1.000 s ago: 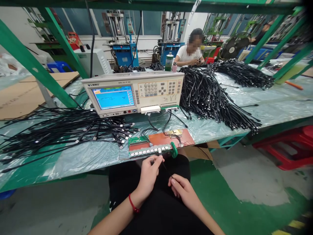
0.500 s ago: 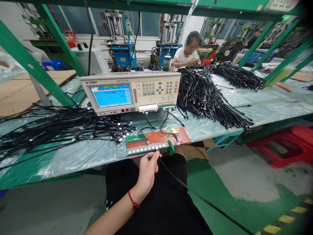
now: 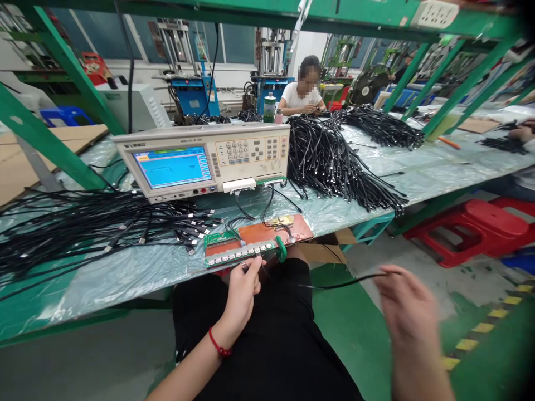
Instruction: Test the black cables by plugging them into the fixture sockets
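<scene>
My left hand point(image 3: 242, 287) is closed, thumb and finger pinching a cable's small plug against the row of white-and-metal sockets on the front edge of a test board point(image 3: 238, 255). The fingertips hide most of the plug. Out to the right, my right hand point(image 3: 409, 306), blurred, grips a black cable point(image 3: 351, 282) that stretches leftward over my lap. Whether this is the same cable that my left hand holds, I cannot tell. Behind the board stands a beige tester point(image 3: 204, 161) with a lit blue screen, wired to the board.
Black USB cables point(image 3: 167, 223) lie to the left, and a large heap of black cables point(image 3: 334, 161) is right of the tester. Green frame posts point(image 3: 71, 94) rise from the bench. A person point(image 3: 303, 89) sits opposite. Red stools point(image 3: 468, 217) stand at right.
My right hand has come into view at the right, holding a black cable. My left hand stays at the sockets. The view has shifted right, and the screen's large text line is gone.
</scene>
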### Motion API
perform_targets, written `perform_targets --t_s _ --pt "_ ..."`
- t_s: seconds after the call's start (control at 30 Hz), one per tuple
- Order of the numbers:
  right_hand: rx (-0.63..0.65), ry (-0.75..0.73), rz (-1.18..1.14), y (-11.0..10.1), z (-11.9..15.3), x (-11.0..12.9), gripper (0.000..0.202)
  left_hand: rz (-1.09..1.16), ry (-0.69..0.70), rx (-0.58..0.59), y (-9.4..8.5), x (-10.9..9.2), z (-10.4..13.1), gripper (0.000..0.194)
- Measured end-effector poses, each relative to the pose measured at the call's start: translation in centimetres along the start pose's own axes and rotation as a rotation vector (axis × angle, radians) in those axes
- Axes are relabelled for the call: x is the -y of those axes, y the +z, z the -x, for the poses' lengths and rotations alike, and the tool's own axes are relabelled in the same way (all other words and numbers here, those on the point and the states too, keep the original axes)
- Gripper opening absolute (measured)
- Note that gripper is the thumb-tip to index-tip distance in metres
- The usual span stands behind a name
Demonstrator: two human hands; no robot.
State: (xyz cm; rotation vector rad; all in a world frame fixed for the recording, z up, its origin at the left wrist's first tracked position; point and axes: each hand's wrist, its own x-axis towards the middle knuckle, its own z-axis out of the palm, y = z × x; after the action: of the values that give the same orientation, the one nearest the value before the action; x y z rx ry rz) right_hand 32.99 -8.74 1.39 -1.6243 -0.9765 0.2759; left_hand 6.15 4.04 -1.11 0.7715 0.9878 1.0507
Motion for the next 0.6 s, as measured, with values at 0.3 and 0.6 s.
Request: perform_targets --t_s 0.3,0.6 --pt "0.576 0.213 -0.34 13.7 -0.8 -0.2 0.054 0.037 -0.049 0.104 -1.0 0.4 0.3 0.042" --pt "0.513 0.333 -0.48 14.7 -0.8 -1.4 0.051 0.046 -0.07 0.123 -1.2 0.5 0.2 0.036"
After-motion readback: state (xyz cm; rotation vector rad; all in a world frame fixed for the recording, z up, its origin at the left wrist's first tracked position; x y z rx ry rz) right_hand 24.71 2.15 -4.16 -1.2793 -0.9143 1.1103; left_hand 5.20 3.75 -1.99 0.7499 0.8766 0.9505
